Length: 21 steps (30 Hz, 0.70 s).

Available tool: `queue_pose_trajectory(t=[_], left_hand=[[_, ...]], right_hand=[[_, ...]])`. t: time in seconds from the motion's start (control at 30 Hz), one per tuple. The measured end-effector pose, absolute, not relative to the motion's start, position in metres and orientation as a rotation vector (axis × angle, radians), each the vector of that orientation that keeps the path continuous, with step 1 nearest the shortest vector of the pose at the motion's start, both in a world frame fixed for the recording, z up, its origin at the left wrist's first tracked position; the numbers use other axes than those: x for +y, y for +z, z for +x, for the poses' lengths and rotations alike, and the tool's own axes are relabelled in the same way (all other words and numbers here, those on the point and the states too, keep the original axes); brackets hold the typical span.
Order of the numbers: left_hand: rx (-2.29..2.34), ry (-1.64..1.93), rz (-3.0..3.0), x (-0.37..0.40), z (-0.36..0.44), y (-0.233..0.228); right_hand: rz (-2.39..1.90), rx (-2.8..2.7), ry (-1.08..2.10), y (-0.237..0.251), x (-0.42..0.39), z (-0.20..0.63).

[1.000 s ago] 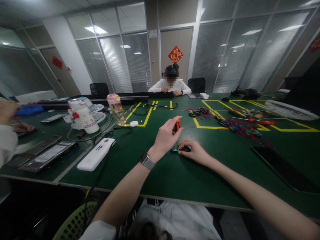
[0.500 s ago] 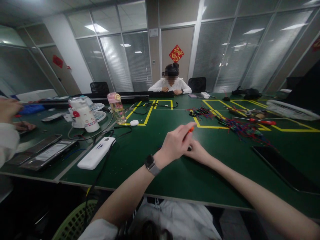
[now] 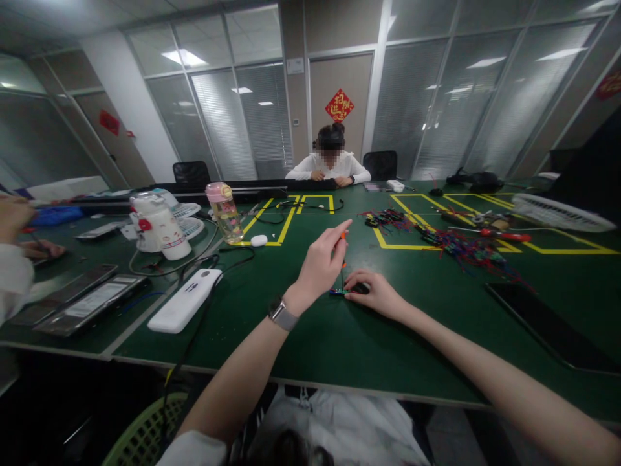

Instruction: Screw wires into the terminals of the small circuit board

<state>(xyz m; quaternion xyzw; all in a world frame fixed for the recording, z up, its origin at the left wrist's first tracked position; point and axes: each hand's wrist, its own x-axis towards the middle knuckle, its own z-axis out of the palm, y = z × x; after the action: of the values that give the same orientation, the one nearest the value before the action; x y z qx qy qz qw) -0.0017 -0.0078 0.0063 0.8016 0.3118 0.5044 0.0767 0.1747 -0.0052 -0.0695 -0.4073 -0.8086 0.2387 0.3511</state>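
My left hand [image 3: 321,260], with a watch on the wrist, is closed round a small screwdriver [image 3: 343,235] with an orange handle. The screwdriver stands nearly upright, its thin dark shaft pointing down at a small green circuit board [image 3: 336,292] on the table. Whether the tip touches the board is too small to tell. My right hand [image 3: 377,295] rests on the table and pinches the board's right end between thumb and fingers. Part of the board is hidden by those fingertips.
Piles of wired boards [image 3: 460,249] lie to the right, near a red-handled screwdriver [image 3: 504,235] and a black flat panel [image 3: 548,323]. On the left are a white power bank [image 3: 185,301], cables, and bottles [image 3: 226,210]. One person [image 3: 330,162] sits opposite; another's hand [image 3: 46,249] shows far left.
My left hand has shifted left with the screwdriver, which now stands more upright. The circuit board and more of my right hand's fingers have come into sight.
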Motion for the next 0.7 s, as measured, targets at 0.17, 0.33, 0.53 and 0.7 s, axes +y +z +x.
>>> queue_pose_trajectory(t=[0.17,0.33,0.53,0.7], left_hand=[[1.075,1.673,2.295,0.001,-0.005,0.004],[1.173,1.822,2.142,0.005,-0.010,0.007],[1.188,1.700,2.248,0.004,-0.009,0.006],[1.157,1.663,2.307,0.001,-0.005,0.004]], right_hand=[[-1.070,-2.103,0.613,-0.070,-0.004,0.175],[-1.067,-2.102,0.605,-0.072,-0.004,0.175],[-1.066,-2.102,0.612,-0.071,-0.005,0.175],[-1.068,-2.094,0.621,-0.070,-0.005,0.175]])
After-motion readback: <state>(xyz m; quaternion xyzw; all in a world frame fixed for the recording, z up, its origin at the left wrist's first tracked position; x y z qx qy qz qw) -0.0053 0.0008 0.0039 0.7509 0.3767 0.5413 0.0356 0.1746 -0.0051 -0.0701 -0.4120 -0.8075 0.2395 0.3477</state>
